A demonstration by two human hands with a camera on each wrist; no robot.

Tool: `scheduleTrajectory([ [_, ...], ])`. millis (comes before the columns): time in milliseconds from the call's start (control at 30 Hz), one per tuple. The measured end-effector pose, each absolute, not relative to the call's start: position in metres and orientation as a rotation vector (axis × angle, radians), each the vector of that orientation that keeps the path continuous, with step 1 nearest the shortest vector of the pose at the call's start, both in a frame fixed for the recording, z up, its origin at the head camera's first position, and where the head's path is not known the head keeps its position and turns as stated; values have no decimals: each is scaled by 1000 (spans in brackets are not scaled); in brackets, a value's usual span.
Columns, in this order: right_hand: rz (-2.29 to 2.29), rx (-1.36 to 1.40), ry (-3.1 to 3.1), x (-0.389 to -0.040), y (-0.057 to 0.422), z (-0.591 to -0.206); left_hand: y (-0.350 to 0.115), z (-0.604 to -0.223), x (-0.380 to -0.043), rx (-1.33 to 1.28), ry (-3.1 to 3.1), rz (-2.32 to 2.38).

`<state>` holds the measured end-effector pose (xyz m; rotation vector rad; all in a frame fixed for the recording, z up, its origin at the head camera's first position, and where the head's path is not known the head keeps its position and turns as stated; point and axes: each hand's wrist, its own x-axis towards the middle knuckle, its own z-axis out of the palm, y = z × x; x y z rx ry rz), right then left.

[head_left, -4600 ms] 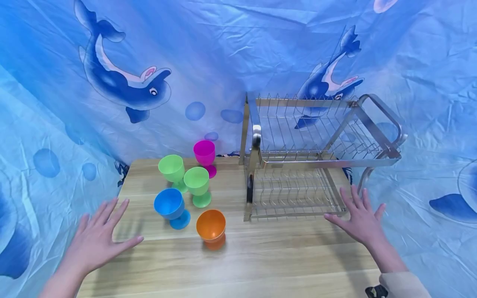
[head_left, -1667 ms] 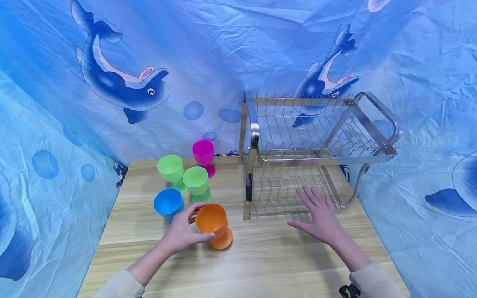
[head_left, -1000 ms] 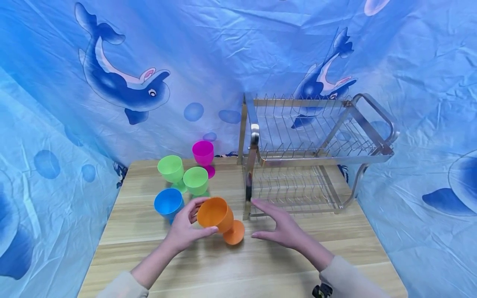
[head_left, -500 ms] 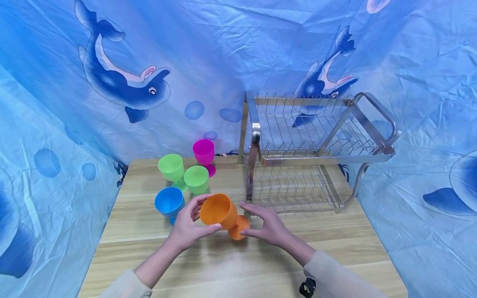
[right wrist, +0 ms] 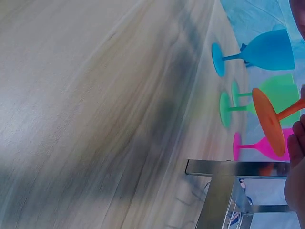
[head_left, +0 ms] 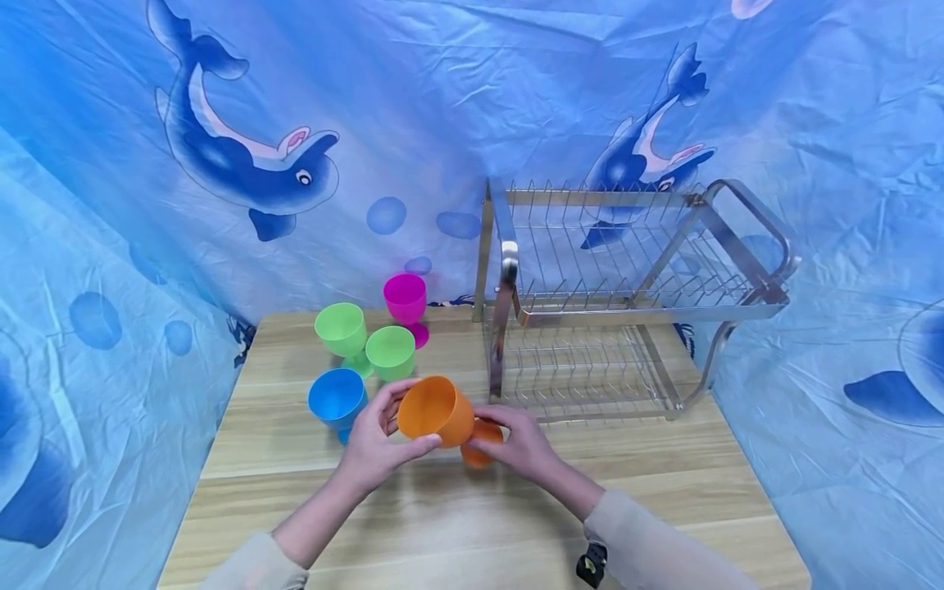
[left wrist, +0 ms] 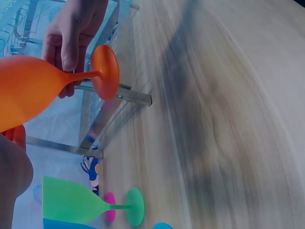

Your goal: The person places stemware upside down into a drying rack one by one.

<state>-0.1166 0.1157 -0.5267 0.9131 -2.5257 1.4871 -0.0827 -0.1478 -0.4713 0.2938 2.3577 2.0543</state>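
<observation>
An orange goblet [head_left: 437,410] is held tilted above the table, its mouth facing left and its foot [head_left: 483,447] to the right. My left hand [head_left: 376,442] grips the bowl, thumb in front and fingers behind. With thumb and fingers, my right hand [head_left: 522,442] pinches the stem, just behind the foot, as the left wrist view shows the stem [left wrist: 86,75] between them. To the left stand a blue goblet [head_left: 338,397], two green goblets [head_left: 341,329] and a magenta goblet [head_left: 405,298], all upright.
A two-tier metal dish rack [head_left: 649,315] stands at the back right, its left front post close behind my right hand. The wooden table [head_left: 472,541] runs back to a blue dolphin-print curtain [head_left: 442,98].
My left hand took hold of the orange goblet, lifted and tilted it. My right hand came in from the rack's side and now pinches its stem. The other goblets stayed put.
</observation>
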Motion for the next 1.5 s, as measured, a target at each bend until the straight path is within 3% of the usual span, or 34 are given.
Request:
scheduleTrajectory([
  [1000,1452,858,-2467,-116,110,-523,-140,-471,-80,58,2199,2235],
  [1500,1412,905,-2459,-114,116,-515,-151,-466,-80,207,2302,2081],
])
